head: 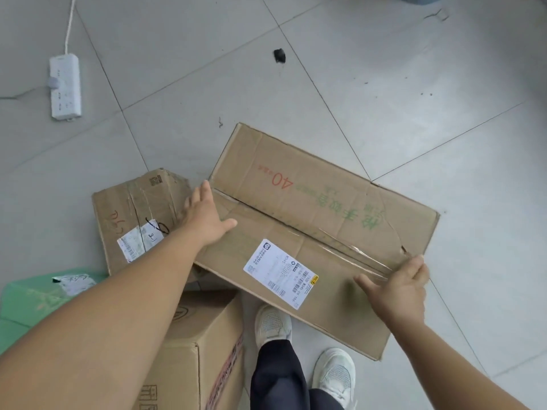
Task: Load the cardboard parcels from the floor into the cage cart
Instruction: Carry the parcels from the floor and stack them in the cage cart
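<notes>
A long flat cardboard parcel [313,220] with green and red print and a white label is held between my two hands above the floor. My left hand [204,216] grips its left end, thumb on top and fingers over the edge. My right hand [399,287] grips the right end, thumb on the top face and fingers curled round the edge. A smaller creased parcel [133,211] lies on the floor to the left. A taller box [189,350] stands below my left arm. The cage cart is not in view.
A green plastic bag parcel [32,300] lies at the lower left. A white power strip [65,85] with its cable lies on the grey tiled floor [384,84] at the upper left. A small black scrap [279,55] lies further off. My feet [334,374] stand under the held parcel.
</notes>
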A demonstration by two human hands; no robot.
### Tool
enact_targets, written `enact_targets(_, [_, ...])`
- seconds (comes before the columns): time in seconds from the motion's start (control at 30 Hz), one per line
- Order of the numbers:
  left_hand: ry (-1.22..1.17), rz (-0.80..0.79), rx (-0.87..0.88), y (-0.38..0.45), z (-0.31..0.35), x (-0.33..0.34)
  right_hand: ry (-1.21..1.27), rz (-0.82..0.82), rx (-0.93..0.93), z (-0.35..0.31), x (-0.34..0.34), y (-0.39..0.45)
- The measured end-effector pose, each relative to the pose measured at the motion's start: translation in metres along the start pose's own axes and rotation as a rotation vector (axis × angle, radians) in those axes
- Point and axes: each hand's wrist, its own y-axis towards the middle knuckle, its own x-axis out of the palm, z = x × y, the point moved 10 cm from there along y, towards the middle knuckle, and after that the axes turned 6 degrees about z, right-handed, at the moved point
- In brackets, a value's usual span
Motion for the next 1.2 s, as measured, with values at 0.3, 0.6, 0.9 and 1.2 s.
enact_targets(0.3, [-0.182, 0.010, -0.078, 0.020, -0.010, 0.011, 0.311, 0.006, 0.145, 0.025, 0.007, 0.014])
enact_targets(0.6, [-0.282, 0.093, -0.060, -0.025, 0.000, -0.024, 0.344, 0.044, 0.135, 0.025, -0.035, -0.007])
enact_targets(0.9, [-0.356, 0.206, 0.000, -0.129, 0.029, -0.131, 0.417, 0.098, 0.062, 0.009, -0.157, -0.077])
enact_targets(1.2, [-0.418, 0.333, 0.075, -0.259, 0.051, -0.242, 0.488, 0.221, -0.041, -0.007, -0.307, -0.167])
